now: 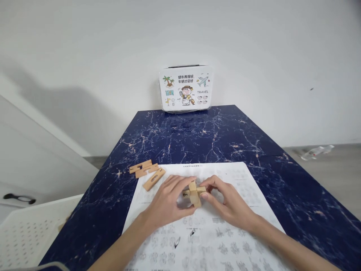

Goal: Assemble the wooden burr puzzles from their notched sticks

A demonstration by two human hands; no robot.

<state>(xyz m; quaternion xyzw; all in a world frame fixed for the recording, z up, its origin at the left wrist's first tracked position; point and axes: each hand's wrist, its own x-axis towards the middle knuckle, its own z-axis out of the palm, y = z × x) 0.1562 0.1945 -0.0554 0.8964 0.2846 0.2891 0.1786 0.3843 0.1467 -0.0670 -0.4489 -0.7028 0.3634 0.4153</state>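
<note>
Seemingly midway: clamps left hand [166, 203] and right hand [228, 205] around a partly joined wooden puzzle [194, 195], on the paper [242, 180] toward six o'clock; leaves three loose pieces [146, 171] unjoined at ten o'clock.

Tan wooden pieces [194, 194] lie on a white printed sheet [203, 233] over a navy, white-veined marble table [197, 131].

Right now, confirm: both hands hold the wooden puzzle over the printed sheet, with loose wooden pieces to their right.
Wrong side: in the head view the loose wooden pieces lie to their left. Left hand and right hand hold the wooden puzzle over the printed sheet.
</note>
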